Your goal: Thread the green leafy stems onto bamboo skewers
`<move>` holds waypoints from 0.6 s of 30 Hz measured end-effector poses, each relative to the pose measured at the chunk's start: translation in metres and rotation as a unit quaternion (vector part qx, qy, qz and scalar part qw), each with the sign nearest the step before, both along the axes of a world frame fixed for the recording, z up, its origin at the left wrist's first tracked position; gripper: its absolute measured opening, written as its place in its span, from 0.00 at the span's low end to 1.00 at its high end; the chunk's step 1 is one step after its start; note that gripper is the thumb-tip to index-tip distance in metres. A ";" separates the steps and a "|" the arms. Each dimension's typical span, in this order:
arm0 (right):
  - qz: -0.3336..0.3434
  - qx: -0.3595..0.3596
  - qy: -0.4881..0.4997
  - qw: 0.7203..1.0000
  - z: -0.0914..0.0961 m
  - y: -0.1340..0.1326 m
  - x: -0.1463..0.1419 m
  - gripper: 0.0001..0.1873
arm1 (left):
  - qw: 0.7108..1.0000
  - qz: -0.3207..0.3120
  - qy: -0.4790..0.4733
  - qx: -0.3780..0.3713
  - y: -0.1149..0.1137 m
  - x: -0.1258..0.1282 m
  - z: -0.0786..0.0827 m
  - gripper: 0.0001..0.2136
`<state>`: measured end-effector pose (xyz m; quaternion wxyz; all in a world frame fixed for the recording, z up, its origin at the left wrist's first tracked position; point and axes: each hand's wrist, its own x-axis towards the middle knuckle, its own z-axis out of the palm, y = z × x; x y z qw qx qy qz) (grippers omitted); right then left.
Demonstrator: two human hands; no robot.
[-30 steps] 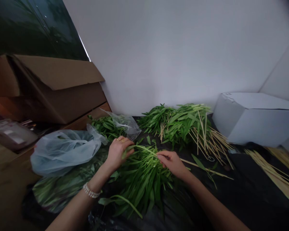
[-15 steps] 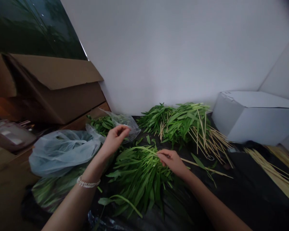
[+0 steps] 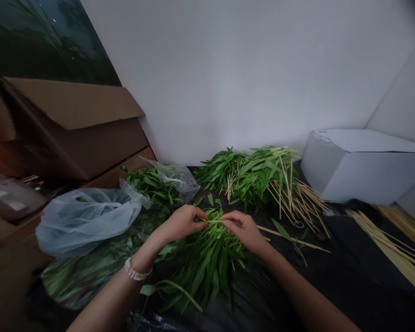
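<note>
A bunch of long-leaved greens (image 3: 207, 265), which look like water spinach, lies on the dark plastic in front of me, leaves fanned towards me. Over its stem end, my left hand (image 3: 185, 224) and my right hand (image 3: 244, 230) face each other, close together. Both pinch a pale green water spinach stem (image 3: 215, 222) between thumb and fingers. A white beaded bracelet (image 3: 136, 270) circles my left wrist. One loose stem with a leaf (image 3: 180, 288) lies at the near left of the bunch.
Behind are more greens (image 3: 263, 173) with thin bamboo sticks (image 3: 306, 200). To the left are a clear plastic bag (image 3: 90, 219), wrapped greens (image 3: 79, 276) and a cardboard box (image 3: 90, 143). A white box (image 3: 376, 173) and pale strips (image 3: 383, 244) are at the right.
My left hand has come down and to the right, from above the bunch to the stem beside my right hand. My right hand stays nearly in place. The view has shifted slightly.
</note>
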<state>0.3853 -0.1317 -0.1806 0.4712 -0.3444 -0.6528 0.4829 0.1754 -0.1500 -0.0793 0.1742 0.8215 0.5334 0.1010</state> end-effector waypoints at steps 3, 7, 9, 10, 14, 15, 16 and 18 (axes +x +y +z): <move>-0.007 -0.047 0.033 0.998 -0.002 0.002 -0.001 0.12 | 0.998 0.018 0.041 0.051 -0.001 -0.004 0.001 0.12; -0.028 -0.071 0.047 0.996 -0.003 0.005 0.000 0.12 | 0.986 0.047 0.086 0.133 -0.005 -0.006 0.001 0.11; -0.031 -0.069 0.039 0.996 -0.002 0.005 -0.001 0.12 | 0.977 0.058 0.107 0.176 -0.007 -0.002 -0.001 0.10; -0.031 -0.068 0.034 0.997 -0.002 0.004 -0.001 0.12 | 0.973 0.067 0.106 0.192 -0.008 0.000 -0.002 0.10; -0.017 -0.076 0.044 0.996 0.001 0.000 -0.004 0.12 | 0.977 0.125 -0.026 0.172 -0.004 0.004 -0.009 0.10; -0.011 -0.081 0.053 0.995 0.001 0.000 -0.004 0.12 | 0.975 0.145 -0.084 0.146 -0.001 0.002 -0.010 0.10; -0.006 -0.087 0.062 0.994 0.001 0.001 -0.003 0.13 | 0.968 0.165 -0.144 0.123 0.002 -0.001 -0.010 0.10; -0.009 -0.103 0.084 0.991 0.000 0.005 0.000 0.15 | 0.936 0.209 -0.261 0.111 0.010 -0.010 -0.007 0.10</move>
